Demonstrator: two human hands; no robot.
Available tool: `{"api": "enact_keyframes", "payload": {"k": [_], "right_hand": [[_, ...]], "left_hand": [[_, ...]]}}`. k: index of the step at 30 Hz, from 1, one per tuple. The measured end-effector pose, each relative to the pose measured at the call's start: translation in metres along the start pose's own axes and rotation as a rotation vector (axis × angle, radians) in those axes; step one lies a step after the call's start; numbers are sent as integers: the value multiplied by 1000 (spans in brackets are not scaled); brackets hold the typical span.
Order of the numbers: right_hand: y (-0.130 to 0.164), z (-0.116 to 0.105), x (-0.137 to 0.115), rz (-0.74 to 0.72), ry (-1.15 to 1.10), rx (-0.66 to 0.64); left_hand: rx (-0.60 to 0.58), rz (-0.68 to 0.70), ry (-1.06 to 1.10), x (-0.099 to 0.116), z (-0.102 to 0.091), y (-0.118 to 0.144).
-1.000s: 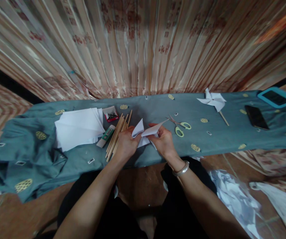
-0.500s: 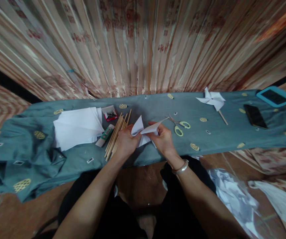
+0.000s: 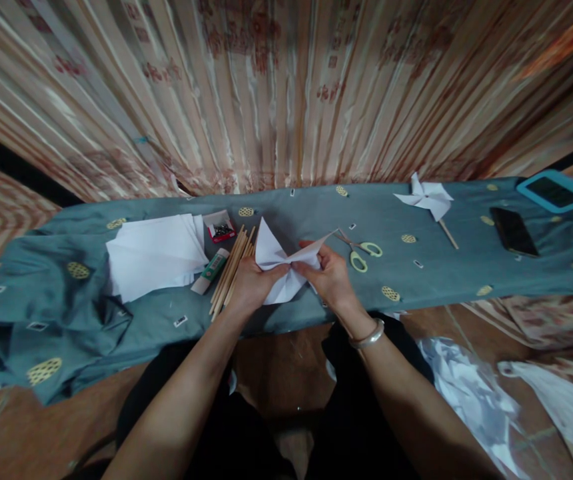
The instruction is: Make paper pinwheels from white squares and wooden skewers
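Note:
A white paper pinwheel [image 3: 272,252] with folded blades is held just over the near middle of the cloth-covered table. My left hand [image 3: 256,283] grips its left side, thumb pressed near the centre. Closed on its right side is my right hand [image 3: 331,273], whose thumb also meets the centre. Several wooden sticks [image 3: 230,273] lie beside my left hand, partly hidden by it. To the right of my right hand rest scissors [image 3: 359,252] with light green handles. A finished-looking pinwheel on a stick [image 3: 427,198] lies farther right.
A stack of white paper [image 3: 156,257], a glue stick [image 3: 210,271] and a small red box of dark pins [image 3: 220,228] occupy the left side. At the right end are a phone [image 3: 514,231] and a blue-framed tablet [image 3: 556,191]. A plastic bag of paper scraps [image 3: 466,387] sits on the floor.
The pinwheel's blades have spread wider and show more of the front. Both thumbs have come together at its centre, and my right hand has shifted slightly right.

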State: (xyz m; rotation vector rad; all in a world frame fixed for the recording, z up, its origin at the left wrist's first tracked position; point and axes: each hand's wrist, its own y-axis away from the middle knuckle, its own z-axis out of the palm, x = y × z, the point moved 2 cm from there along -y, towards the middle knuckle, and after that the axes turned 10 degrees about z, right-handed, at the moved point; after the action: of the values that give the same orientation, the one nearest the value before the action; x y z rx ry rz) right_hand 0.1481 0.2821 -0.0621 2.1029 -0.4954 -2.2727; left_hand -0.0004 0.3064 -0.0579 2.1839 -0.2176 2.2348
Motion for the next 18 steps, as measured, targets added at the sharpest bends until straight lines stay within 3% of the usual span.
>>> {"api": "enact_keyframes", "payload": {"k": [10, 18], "right_hand": [[-1, -5, -3, 58, -30, -74], [2, -13, -4, 35, 47, -25]], "left_hand": [[-33, 7, 7, -1, 0, 1], [-72, 3, -35, 1, 2, 4]]}}
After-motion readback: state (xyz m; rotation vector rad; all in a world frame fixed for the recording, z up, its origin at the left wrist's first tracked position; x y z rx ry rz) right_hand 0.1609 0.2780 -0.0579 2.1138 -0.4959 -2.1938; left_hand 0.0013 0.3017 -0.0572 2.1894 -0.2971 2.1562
